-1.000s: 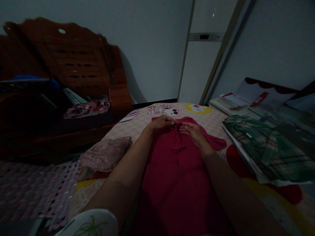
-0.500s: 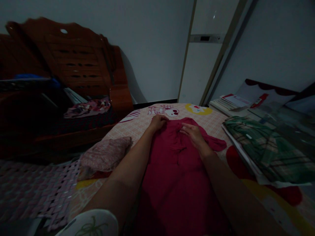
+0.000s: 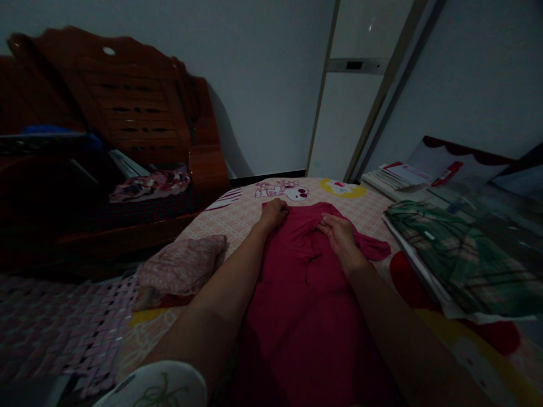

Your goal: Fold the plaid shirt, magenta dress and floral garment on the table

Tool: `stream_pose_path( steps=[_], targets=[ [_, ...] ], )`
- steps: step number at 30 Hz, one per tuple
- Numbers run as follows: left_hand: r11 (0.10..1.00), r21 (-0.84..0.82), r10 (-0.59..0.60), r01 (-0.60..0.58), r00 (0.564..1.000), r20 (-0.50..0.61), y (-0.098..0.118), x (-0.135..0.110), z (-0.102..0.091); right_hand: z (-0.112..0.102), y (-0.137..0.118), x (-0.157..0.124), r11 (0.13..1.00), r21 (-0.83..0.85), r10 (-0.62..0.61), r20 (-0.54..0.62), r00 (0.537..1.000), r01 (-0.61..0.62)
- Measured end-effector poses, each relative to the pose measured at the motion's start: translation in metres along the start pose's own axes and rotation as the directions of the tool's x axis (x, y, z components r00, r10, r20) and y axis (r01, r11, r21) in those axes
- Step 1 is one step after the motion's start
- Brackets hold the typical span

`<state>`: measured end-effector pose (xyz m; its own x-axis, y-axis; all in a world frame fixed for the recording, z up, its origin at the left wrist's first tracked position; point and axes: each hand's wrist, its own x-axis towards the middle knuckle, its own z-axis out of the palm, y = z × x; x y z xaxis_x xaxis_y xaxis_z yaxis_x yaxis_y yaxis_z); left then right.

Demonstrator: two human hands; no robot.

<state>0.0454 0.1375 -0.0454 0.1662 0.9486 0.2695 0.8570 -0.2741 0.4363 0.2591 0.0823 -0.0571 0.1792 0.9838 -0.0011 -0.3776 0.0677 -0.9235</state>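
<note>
A dark pink long-sleeved shirt (image 3: 297, 316) lies spread lengthwise before me on a patterned cloth cover (image 3: 237, 226). At its far left shoulder, my left hand (image 3: 274, 213) is closed on the fabric, its fingertips partly hidden. My right hand (image 3: 337, 230) pinches a fold near the collar on the right side, and the cloth between the hands is pulled into creases. One sleeve sticks out to the right past my right wrist. Wrinkled fabric sits bunched at the middle of the upper part.
A crumpled pinkish garment (image 3: 184, 265) lies to the left. Folded green plaid cloth (image 3: 462, 254) rests at the right, with papers (image 3: 403, 174) behind it. A carved wooden bench (image 3: 136, 107) stands at the back left, a woven pink surface (image 3: 63, 328) nearer, and a tall white cabinet unit (image 3: 348, 118) behind.
My right hand has shifted slightly to the right, drawing the pinched fabric with it and stretching the creases near the collar. The left hand stays at the left shoulder.
</note>
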Motion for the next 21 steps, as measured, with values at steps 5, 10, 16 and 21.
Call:
stream_pose_path(
  steps=[5,10,16,21],
  targets=[
    [0.991,-0.118,-0.078,0.068,0.993,-0.089,0.001,0.001,-0.003,0.002,-0.007,-0.002,0.999,0.032,-0.012,-0.033,0.999,0.013],
    [0.996,-0.040,-0.081,0.078,0.993,-0.080,0.007,-0.001,0.002,0.000,-0.002,-0.002,1.000,0.015,-0.020,0.041,0.999,0.019],
    [0.997,0.028,-0.071,0.073,0.995,-0.076,0.010,-0.004,0.005,-0.002,0.010,0.006,0.985,-0.165,-0.051,0.019,0.999,0.053],
    [0.995,0.011,-0.095,0.096,0.991,-0.096,0.008,-0.002,0.006,-0.014,0.008,0.016,0.662,-0.621,-0.350,0.238,0.906,0.419]
  ],
)
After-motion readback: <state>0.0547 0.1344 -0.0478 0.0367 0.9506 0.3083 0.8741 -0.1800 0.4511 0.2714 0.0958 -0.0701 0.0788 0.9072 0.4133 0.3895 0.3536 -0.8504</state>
